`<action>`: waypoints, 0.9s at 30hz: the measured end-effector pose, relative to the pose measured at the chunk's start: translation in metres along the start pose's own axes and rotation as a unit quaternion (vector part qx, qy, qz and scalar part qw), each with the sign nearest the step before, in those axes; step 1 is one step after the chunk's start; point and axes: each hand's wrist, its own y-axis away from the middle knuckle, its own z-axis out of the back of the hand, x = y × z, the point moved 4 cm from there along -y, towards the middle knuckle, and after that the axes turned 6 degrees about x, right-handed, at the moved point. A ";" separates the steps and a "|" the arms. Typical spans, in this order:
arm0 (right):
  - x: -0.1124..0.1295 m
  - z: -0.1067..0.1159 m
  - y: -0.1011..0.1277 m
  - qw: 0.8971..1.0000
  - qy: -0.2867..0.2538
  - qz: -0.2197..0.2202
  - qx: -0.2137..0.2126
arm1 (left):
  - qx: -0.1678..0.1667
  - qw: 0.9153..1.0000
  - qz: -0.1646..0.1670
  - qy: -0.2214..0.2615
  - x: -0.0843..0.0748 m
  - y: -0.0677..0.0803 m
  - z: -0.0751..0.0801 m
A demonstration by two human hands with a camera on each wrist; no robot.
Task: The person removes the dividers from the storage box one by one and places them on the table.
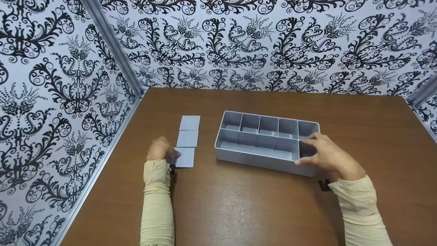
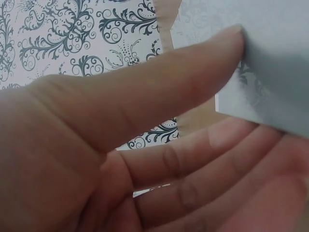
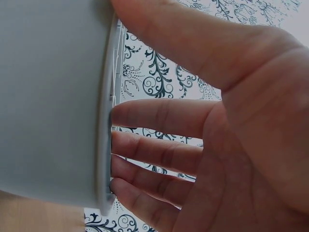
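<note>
Three flat light-grey square plates lie in a column left of centre. My left hand (image 1: 159, 149) pinches the nearest plate (image 1: 186, 159) at its left edge. In the left wrist view the thumb lies on that plate's face (image 2: 285, 58), the fingers along its lower edge. Beyond it are the middle plate (image 1: 187, 138) and the far plate (image 1: 189, 122). At the right end of a grey compartment box (image 1: 254, 164), my right hand (image 1: 333, 157) holds the rim, thumb at the front wall. Its fingertips meet the box's rim (image 3: 104, 121) in the right wrist view.
The box has a back row of small compartments, one long front compartment and a smaller one at the front right. All stand on a brown wooden table (image 1: 235, 212). Patterned walls (image 1: 239, 44) rise behind and at the left, with a grey post (image 1: 114, 44) in the corner.
</note>
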 end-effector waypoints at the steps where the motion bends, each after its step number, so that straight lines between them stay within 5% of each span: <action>1: 0.000 0.000 0.000 1.000 0.000 0.001 -0.001 | -0.003 1.000 -0.001 -0.008 0.000 0.000 0.000; 10: 0.000 0.000 0.000 1.000 -0.003 -0.001 0.001 | -0.024 0.998 0.000 -0.053 -0.004 0.003 0.001; 27: 0.002 0.000 0.002 1.000 0.001 0.012 -0.006 | -0.043 0.997 -0.054 -0.027 -0.018 0.010 0.003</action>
